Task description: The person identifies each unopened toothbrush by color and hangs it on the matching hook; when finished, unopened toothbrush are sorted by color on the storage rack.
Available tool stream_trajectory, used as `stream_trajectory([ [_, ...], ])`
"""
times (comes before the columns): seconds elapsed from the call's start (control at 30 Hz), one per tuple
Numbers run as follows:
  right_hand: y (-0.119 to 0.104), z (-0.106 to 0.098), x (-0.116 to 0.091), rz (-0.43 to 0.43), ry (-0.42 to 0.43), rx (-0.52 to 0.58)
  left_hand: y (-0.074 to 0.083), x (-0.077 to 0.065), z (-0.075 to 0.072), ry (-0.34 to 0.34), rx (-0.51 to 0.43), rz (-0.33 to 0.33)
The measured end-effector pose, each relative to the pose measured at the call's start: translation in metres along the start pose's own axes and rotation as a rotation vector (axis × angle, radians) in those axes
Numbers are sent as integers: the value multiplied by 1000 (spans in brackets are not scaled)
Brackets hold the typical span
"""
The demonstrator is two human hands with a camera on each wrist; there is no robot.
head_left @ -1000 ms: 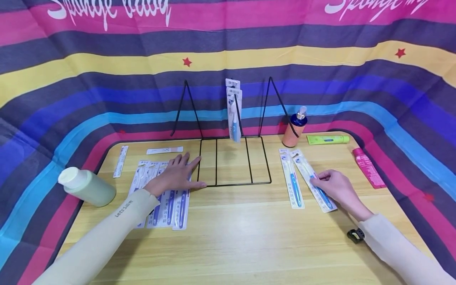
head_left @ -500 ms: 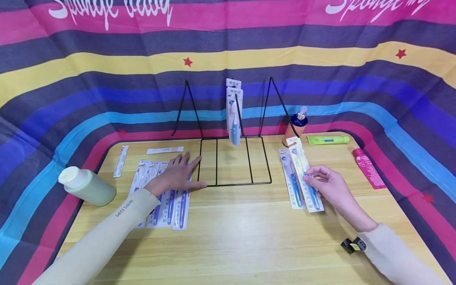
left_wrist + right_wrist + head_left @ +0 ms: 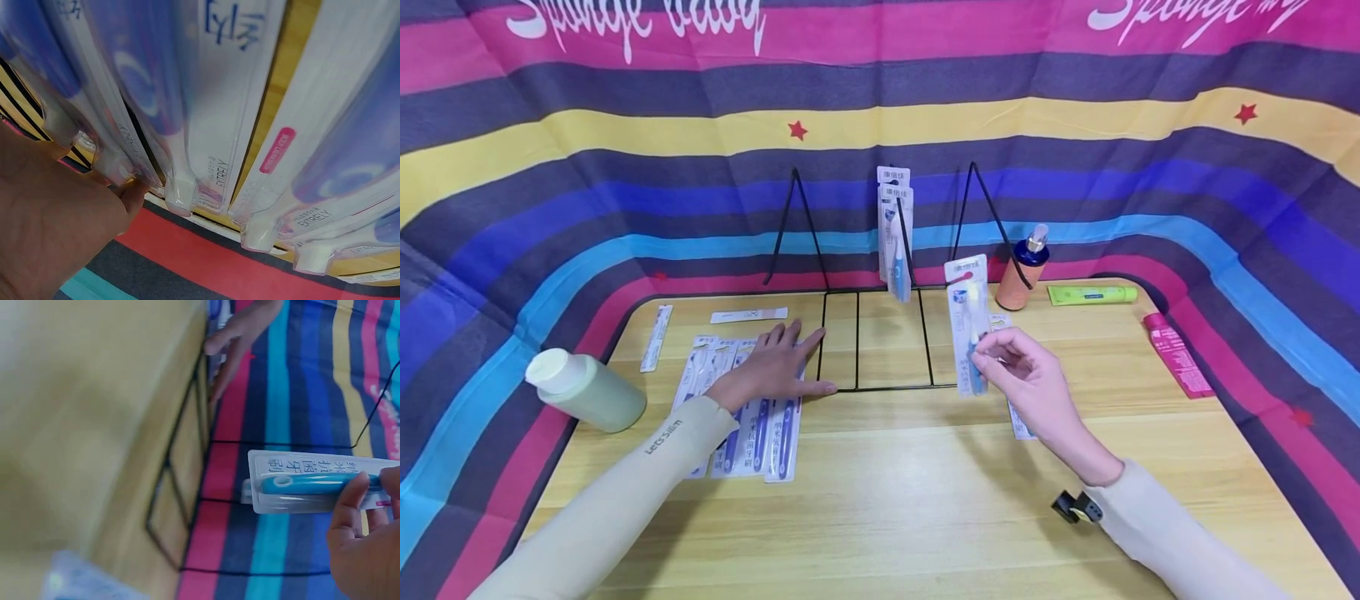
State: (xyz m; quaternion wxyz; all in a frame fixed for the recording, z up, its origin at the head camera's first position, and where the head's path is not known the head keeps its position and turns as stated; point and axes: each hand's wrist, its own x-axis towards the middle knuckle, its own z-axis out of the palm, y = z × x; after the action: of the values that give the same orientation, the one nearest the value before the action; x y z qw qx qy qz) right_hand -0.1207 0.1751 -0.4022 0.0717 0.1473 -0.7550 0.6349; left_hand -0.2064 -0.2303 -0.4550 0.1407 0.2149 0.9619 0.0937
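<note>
My right hand (image 3: 1028, 371) pinches a packaged blue toothbrush (image 3: 964, 304) by its lower part and holds it upright above the right side of a black wire rack (image 3: 895, 388). In the right wrist view, thumb and fingers press on the blue handle (image 3: 312, 483). Two more packaged toothbrushes (image 3: 895, 250) hang one before the other on the rack's middle prong. My left hand (image 3: 775, 364), fingers spread, rests at the rack's left edge over several packaged purple toothbrushes (image 3: 782, 446). Another blue toothbrush pack (image 3: 1022, 423) lies partly hidden behind my right hand.
A pump bottle (image 3: 1021, 271) stands behind the rack's right side. Further right lie a green tube (image 3: 1092, 295) and a pink tube (image 3: 1177, 357). On the left are a tilted pale green bottle (image 3: 591, 392) and two thin sachets (image 3: 748, 316). A striped cloth (image 3: 880, 83) walls the back and sides.
My right hand has lifted one blue toothbrush pack off the table and carried it left and up toward the rack. The left hand has stayed in place.
</note>
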Motion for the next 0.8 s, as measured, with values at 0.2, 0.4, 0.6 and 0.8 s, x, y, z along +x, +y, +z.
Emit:
stream_trajectory([
  [0.2, -11, 21, 13, -83, -32, 44, -1, 0, 1, -11, 1, -7],
  [0.4, -13, 36, 17, -68, -78, 52, 0, -2, -1, 4, -2, 1],
  [0.6, -10, 42, 25, 19, -149, 109, 1, -2, -1, 15, -1, 5],
  [0.8, -4, 48, 45, 85, -224, 190, 1, -1, 0, 18, 10, 6],
])
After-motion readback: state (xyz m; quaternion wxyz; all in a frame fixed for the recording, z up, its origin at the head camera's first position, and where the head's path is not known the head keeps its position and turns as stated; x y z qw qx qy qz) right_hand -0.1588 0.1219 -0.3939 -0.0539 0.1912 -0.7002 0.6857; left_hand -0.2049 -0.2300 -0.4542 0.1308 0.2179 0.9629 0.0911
